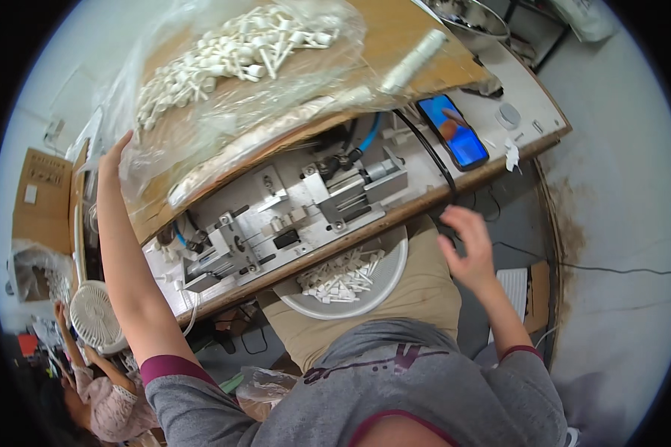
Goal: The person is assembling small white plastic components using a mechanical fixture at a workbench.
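Note:
My left hand (113, 155) reaches far out to the left edge of a clear plastic bag (153, 167). It touches or nearly touches the film, and most of its fingers are hidden. White plastic pieces with thin stems (238, 52) lie heaped on the bag, over a cardboard sheet (455, 67). In the air right of my lap, my right hand (470, 246) is open, fingers loosely curved and thumb apart, with nothing in it. A white bowl (397, 261) rests on my lap under the bench edge, holding many similar white pieces (339, 276).
A metal fixture with clamps (350, 194) sits on the bench below the cardboard. Right of it are a black cable (429, 145), a lit phone (455, 134) and a round lidded container (508, 115). At left are a fan (97, 316) and another person (112, 395).

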Action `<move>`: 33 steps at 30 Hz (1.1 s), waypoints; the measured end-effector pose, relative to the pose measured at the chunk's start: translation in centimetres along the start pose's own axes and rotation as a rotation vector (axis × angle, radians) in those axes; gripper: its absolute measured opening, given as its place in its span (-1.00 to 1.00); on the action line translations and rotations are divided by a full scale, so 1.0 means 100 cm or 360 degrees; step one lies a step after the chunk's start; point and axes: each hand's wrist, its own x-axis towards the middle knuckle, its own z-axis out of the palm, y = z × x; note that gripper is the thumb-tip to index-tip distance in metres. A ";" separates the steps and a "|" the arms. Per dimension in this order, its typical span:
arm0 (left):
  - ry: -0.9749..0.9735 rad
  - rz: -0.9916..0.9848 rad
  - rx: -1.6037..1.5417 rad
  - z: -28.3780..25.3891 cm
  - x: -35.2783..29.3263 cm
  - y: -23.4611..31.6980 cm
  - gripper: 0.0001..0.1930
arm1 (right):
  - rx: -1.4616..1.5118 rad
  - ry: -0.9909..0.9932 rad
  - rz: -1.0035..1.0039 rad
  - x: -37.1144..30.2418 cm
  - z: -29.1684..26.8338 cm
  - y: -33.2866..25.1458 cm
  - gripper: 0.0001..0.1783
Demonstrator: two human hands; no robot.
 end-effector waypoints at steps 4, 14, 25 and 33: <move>0.0248 0.0225 0.0092 -0.002 0.048 -0.009 -0.08 | 0.0186 -0.0225 0.0002 -0.047 0.018 -0.014 -0.62; -0.0506 0.0631 -0.1198 0.084 -0.102 0.216 -0.44 | 0.0296 -0.0437 0.0008 -0.043 0.032 -0.038 -0.64; -0.1243 0.0678 -0.1497 0.088 -0.176 0.227 -0.74 | 0.0260 -0.0437 -0.0161 -0.032 0.028 -0.050 -0.74; 0.1451 0.1913 0.0682 0.010 -0.214 0.176 -0.49 | 0.0341 -0.0387 -0.0426 -0.013 0.035 -0.073 -0.81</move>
